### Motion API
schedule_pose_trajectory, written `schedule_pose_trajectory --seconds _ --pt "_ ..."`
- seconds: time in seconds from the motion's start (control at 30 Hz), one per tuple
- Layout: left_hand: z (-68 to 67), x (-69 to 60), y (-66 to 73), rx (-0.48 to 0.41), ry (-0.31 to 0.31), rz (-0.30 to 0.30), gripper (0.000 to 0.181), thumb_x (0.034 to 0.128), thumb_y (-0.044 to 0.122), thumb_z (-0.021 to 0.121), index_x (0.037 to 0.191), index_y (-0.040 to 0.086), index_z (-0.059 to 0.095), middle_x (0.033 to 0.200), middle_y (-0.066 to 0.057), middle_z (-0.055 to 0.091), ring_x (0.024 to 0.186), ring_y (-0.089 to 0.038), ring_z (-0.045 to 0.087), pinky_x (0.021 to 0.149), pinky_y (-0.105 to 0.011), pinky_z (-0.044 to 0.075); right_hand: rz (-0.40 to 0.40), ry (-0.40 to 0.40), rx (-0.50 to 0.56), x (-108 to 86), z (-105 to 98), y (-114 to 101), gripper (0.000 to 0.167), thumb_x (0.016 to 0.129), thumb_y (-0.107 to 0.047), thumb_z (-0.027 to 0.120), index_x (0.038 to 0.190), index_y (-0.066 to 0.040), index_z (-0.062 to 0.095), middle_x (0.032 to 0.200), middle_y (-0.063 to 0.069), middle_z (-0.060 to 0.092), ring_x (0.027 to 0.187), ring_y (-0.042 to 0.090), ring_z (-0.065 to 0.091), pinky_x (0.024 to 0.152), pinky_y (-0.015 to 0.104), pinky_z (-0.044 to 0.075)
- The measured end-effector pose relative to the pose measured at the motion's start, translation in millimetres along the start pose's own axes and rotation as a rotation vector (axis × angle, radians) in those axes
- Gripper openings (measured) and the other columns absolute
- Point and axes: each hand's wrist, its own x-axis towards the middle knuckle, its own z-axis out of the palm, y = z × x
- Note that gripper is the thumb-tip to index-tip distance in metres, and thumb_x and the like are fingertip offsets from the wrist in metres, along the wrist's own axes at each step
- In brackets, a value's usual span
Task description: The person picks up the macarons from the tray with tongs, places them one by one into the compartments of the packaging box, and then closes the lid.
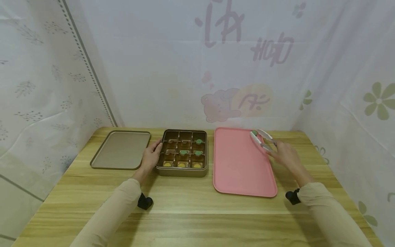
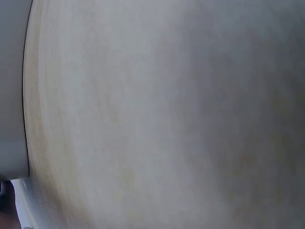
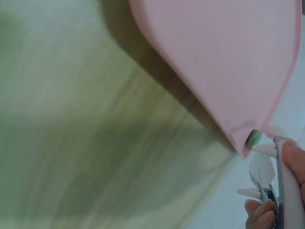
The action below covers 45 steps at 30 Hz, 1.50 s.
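My right hand [image 1: 285,154] grips a pair of tongs [image 1: 267,141] with white tips. The tongs are spread, and a small round green piece [image 1: 254,132] lies between their tips at the far right corner of the pink tray [image 1: 243,164]. In the right wrist view a white tip is beside the green piece [image 3: 254,139]. My left hand [image 1: 150,156] rests against the left wall of a gold box [image 1: 182,172] with a brown divided insert. Yellow round pieces [image 1: 181,165] lie in its front row. Green pieces [image 1: 198,153] sit in the middle and right compartments behind.
A flat gold lid [image 1: 121,151] lies left of the box on the wooden table [image 1: 185,212]. Patterned cloth [image 1: 172,68] hangs behind the table and on both sides. Black wrist mounts [image 1: 145,201] sit under both sleeves.
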Motion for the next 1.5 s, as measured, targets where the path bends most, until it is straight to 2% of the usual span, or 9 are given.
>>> schedule_pose_trajectory --seconds 0.17,0.37,0.47,0.67,0.9,1.23,1.4,1.5 --pt "0.6 -0.9 -2.0 -0.016 0.002 0.026 0.049 0.1025 0.03 0.04 0.144 0.004 0.037 0.148 -0.015 0.037 0.137 -0.032 0.032 0.11 -0.046 0.031 0.021 -0.051 -0.016 5.5 -3 -3 0.038 0.086 -0.029 0.069 0.091 0.006 0.056 0.071 0.012 0.05 0.065 0.026 0.047 0.053 0.036 0.037" --pt "1.8 -3.2 -3.5 -0.024 0.008 0.065 0.055 0.101 0.039 0.039 0.144 0.005 0.038 0.147 -0.017 0.037 0.136 -0.036 0.032 0.109 -0.048 0.032 0.023 -0.055 -0.043 9.1 -4 -3 0.037 0.085 -0.029 0.069 0.077 0.001 0.05 0.07 0.013 0.05 0.064 0.027 0.047 0.052 0.038 0.038" --pt "2.3 -1.4 -4.0 -0.023 0.003 0.045 0.052 0.1021 0.034 0.039 0.144 0.005 0.038 0.148 -0.015 0.037 0.137 -0.034 0.032 0.109 -0.047 0.032 0.015 -0.045 -0.054 9.5 -4 -2 0.037 0.085 -0.029 0.07 0.074 0.0 0.049 0.068 0.013 0.049 0.064 0.029 0.048 0.054 0.041 0.039" --pt "1.1 1.9 -3.8 -0.013 -0.024 -0.002 0.048 0.1032 0.027 0.038 0.146 0.006 0.034 0.15 -0.012 0.034 0.139 -0.029 0.029 0.112 -0.044 0.029 0.014 -0.056 -0.055 9.8 -3 -3 0.033 0.085 -0.027 0.069 0.078 0.001 0.053 0.069 0.012 0.049 0.066 0.03 0.049 0.054 0.042 0.039" --pt "0.9 0.7 -3.0 -0.011 -0.026 0.002 0.048 0.1033 0.026 0.038 0.146 0.006 0.034 0.15 -0.012 0.034 0.139 -0.029 0.029 0.111 -0.044 0.03 0.036 -0.073 -0.057 11.1 -2 -4 0.036 0.086 -0.03 0.069 0.073 -0.003 0.047 0.068 0.01 0.045 0.066 0.028 0.047 0.054 0.039 0.037" --pt "0.6 -0.3 -2.3 -0.009 -0.03 0.002 0.048 0.1034 0.027 0.037 0.146 0.006 0.034 0.15 -0.012 0.033 0.139 -0.03 0.029 0.111 -0.045 0.03 0.023 -0.054 -0.059 11.5 0 -2 0.039 0.085 -0.029 0.069 0.068 -0.006 0.043 0.067 0.011 0.047 0.067 0.03 0.048 0.054 0.042 0.038" --pt "0.1 -0.5 -2.1 -0.005 -0.026 -0.001 0.048 0.1034 0.027 0.037 0.146 0.007 0.034 0.15 -0.012 0.033 0.139 -0.03 0.029 0.111 -0.045 0.03 0.012 -0.046 -0.061 10.8 1 -2 0.038 0.085 -0.031 0.069 0.071 -0.005 0.046 0.07 0.012 0.05 0.068 0.031 0.051 0.054 0.043 0.04" --pt "-0.3 -0.7 -2.2 -0.003 -0.024 -0.001 0.048 0.1034 0.027 0.037 0.147 0.007 0.034 0.151 -0.012 0.033 0.139 -0.03 0.029 0.111 -0.045 0.031 -0.014 -0.043 -0.055 9.9 1 -4 0.035 0.086 -0.031 0.069 0.08 0.0 0.053 0.071 0.013 0.051 0.069 0.031 0.051 0.055 0.042 0.04"
